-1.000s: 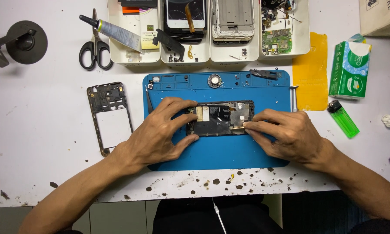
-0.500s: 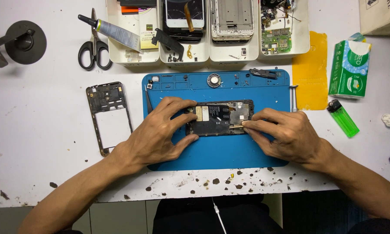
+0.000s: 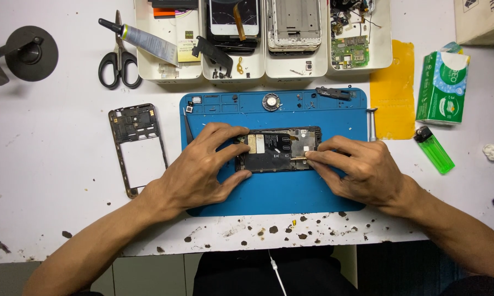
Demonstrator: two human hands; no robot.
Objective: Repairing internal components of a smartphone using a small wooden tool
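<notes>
On the white tabletop (image 3: pixel 49 181), over a blue repair mat (image 3: pixel 280 192), you are bracing an opened phone (image 3: pixel 277 151). Your left hand (image 3: pixel 200 170) is gripping its left end; your right hand (image 3: pixel 362 170) is pinching near its right-hand components. Judging by this, steady, fine fingertip work comes next.

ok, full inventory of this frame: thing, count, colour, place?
opened phone: 1, black, on mat, between both hands
mat: 1, blue, table centre
phone frame: 1, black, left of mat
trays: 4, white, top, holding parts
glue tube: 1, silver, top left
scissors: 1, black, top left
tissue pack: 1, green, right
lighter: 1, green, right
yellow sheet: 1, right of mat
left hand: holds phone
right hand: fingertips on phone
</notes>
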